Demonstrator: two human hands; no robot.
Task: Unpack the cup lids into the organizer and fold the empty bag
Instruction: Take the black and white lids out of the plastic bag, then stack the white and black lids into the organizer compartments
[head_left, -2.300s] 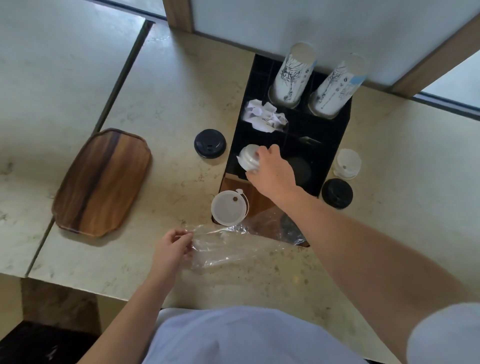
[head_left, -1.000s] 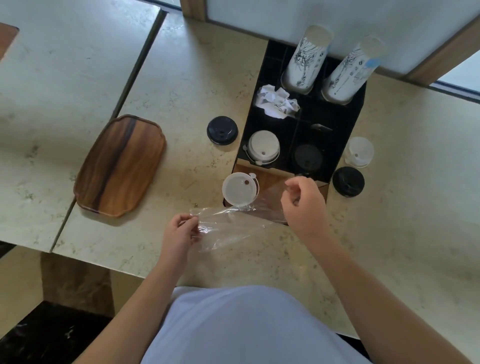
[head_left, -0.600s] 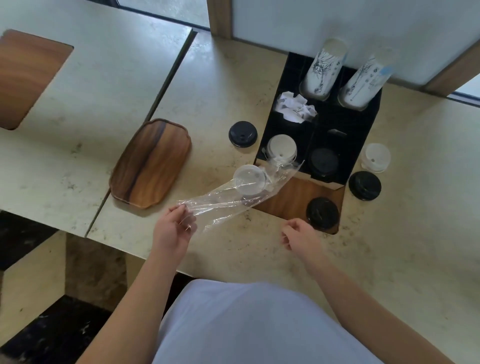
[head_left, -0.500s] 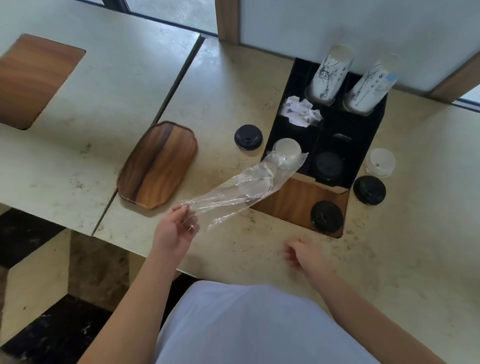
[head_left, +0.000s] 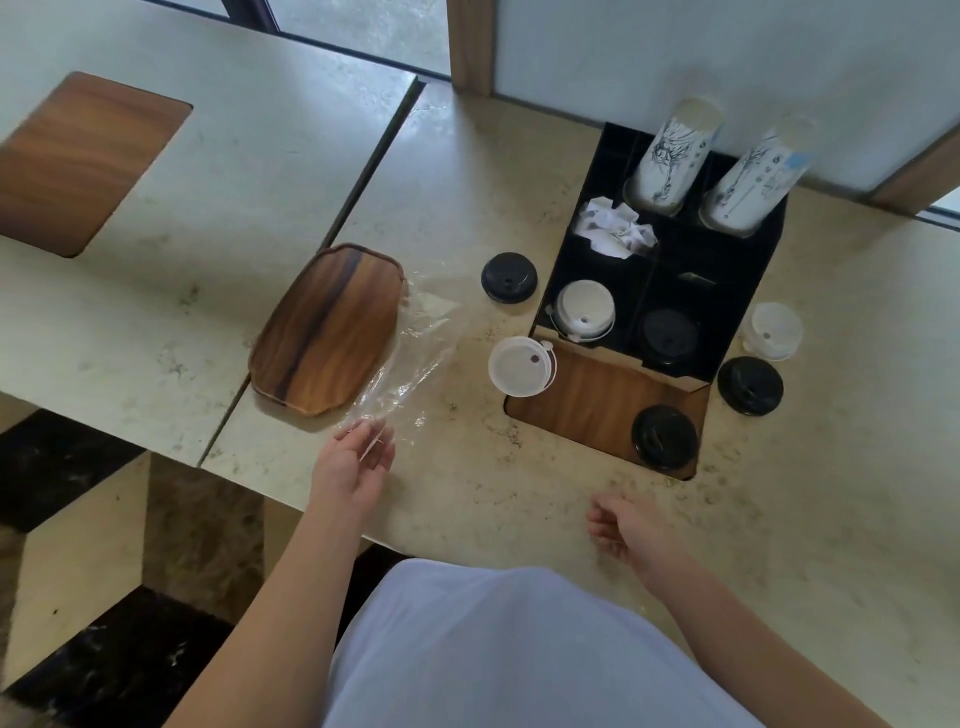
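Nearest, the right hand (head_left: 621, 525) now rests loosely curled and empty, the left hand (head_left: 358, 457) pinches the empty bag (head_left: 410, 353), swung leftward beside the tray (head_left: 327, 327), ready for folding, white lids (head_left: 584, 310) sitting in the organizer (head_left: 737, 291) beyond.

Bare counter (head_left: 519, 499) btwn hands; tray (head_left: 327, 332) blocks left.

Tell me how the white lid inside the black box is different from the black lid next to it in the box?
The white lid is pale and easy to see; the black lid nearly vanishes against the dark organizer. The white lid sits in the left compartment, the black lid in the right. The white lid seems to top a small stack; the black one's depth is unclear. Both are round.
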